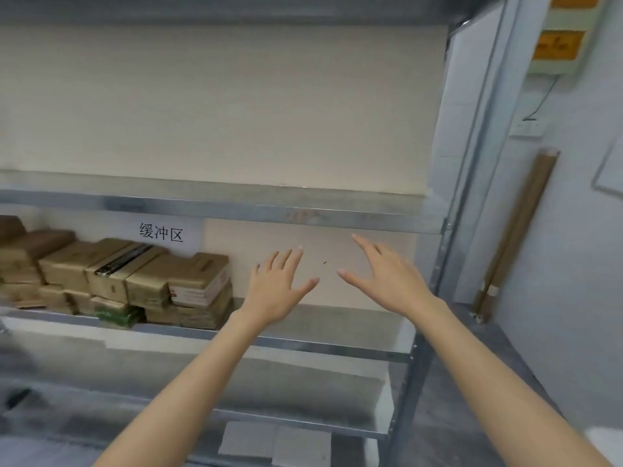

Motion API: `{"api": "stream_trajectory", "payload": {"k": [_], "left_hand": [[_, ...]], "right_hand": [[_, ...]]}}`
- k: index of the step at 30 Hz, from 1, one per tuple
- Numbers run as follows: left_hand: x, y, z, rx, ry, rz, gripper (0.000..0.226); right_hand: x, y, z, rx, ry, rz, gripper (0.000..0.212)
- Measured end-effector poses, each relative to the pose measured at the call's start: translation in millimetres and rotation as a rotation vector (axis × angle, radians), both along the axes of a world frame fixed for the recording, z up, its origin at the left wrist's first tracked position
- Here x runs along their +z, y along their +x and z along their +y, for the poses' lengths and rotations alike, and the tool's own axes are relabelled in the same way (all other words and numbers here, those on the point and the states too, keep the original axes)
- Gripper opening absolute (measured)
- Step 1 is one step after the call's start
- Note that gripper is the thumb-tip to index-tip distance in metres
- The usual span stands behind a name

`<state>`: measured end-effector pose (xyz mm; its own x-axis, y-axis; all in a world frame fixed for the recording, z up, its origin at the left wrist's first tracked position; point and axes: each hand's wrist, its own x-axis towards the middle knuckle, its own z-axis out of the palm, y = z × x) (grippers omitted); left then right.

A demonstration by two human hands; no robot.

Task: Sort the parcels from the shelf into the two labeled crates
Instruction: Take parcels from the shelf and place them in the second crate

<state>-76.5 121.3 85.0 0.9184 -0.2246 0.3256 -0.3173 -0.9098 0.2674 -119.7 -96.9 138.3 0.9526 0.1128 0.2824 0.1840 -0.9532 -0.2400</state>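
On the middle level of the metal shelf (323,347), toward the left, brown parcels (135,281) stacked below a white paper sign (161,232), just right of them left hand (276,291) and right hand (391,281), fingers straight and spread, holding nothing, not touching each other

A storeroom: metal shelving (236,210) stacked with taped cardboard parcels (135,281) under a printed zone label (161,232).

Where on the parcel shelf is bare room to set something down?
Free: the right half of the shelf, from the parcels to the post, where the left hand and right hand hover open. Crowded: the left half, under the label.
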Motion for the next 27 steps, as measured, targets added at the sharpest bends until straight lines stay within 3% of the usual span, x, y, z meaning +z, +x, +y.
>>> {"api": "stream_trajectory", "payload": {"k": [9,14,27], "left_hand": [[-28.4,70.1,188.4,0.185,-0.052,-0.054,0.077],[-51.0,116.5,266.9,0.181,-0.039,0.017,0.096],[-118.7,206.2,335.2,0.090,0.014,0.218,0.114]], "right_hand": [[-45.5,114.4,180.4,0.161,0.101,0.035,0.083],[-86.6,173.5,264.5,0.184,0.184,0.120,0.096],[-171.7,250.2,332.5,0.072,0.189,0.433,0.125]]}}
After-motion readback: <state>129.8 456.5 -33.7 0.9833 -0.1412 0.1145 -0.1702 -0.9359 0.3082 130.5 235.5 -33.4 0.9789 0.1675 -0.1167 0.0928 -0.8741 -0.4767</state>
